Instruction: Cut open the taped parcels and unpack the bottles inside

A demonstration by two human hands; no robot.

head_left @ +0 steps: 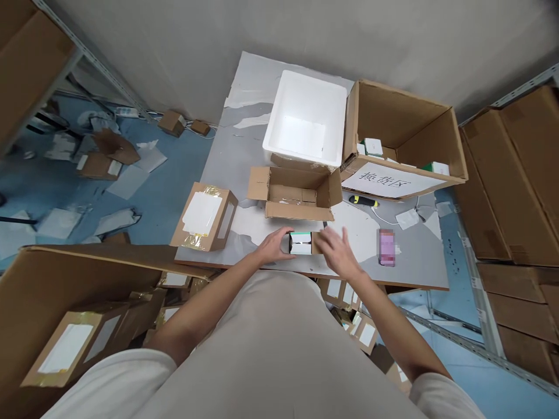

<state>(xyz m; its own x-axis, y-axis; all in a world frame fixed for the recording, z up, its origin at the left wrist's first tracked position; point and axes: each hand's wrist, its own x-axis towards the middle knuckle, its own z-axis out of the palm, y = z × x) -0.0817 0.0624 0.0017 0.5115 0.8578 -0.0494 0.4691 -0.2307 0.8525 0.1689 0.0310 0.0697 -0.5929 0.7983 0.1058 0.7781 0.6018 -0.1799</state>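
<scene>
A small open box (301,247), white with green edges and a brown flap, is at the table's front edge, close to my body. My left hand (275,247) grips its left end between thumb and fingers. At the other end, my right hand (337,249) has its fingers curled at the brown flap. What lies inside the small box is too small to name. Just beyond the hands stands an open brown carton (301,210) with its flaps spread. A sealed carton (204,216) with a white label sits left of my left hand.
Behind the open carton is a white foam box (305,87). A large carton (406,122) with a handwritten sign holds several small boxes. A yellow-black cutter (363,201) and a pink phone-like item (386,247) lie to the right. Cartons fill the shelves (519,174) and a big box (87,262).
</scene>
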